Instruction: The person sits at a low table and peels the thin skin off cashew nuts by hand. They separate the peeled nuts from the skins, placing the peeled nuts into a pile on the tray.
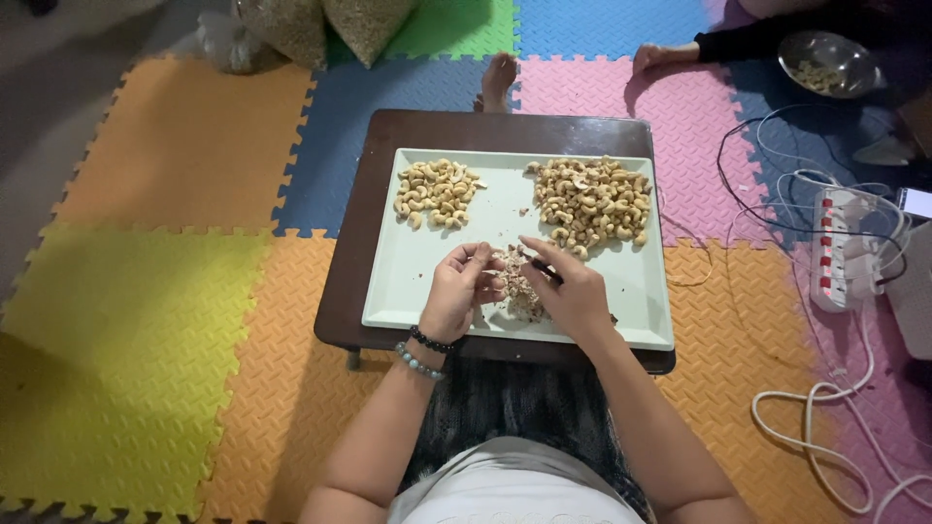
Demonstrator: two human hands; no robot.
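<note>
Over the tray (pixel 417 291) now, both hands working close together at its near edge. The left hand (pixel 456 296) has its fingers (pixel 476 260) curled in and pinching a single cashew, too small to tell more of it. The right hand (pixel 575 291) pinches a thin dark tool, likely a small blade, its tip pointing in toward the left hand. Between and under them sits a heap of peelings (pixel 519 291), brownish scraps, right on the tray.

To do this well, I'd judge the nut wants a firm but light hold so it doesn't snap, the tool scraping away from the fingertips, and both hands staying low over the heap so the skins drop there and not among the clean nuts.

Counting up: one pale green tray on one low dark worktop (pixel 359 262). Two piles of cashews, a smaller one (pixel 437 191) at the far left and a bigger one (pixel 592 201) at the far right, well apart. One heap of scraps. Two bead bracelets (pixel 425 351) on the left wrist. Off to the far right, another person's hand (pixel 652 55) on the mat near one metal bowl (pixel 830 60), and one power strip (pixel 845 247) with white cables.
</note>
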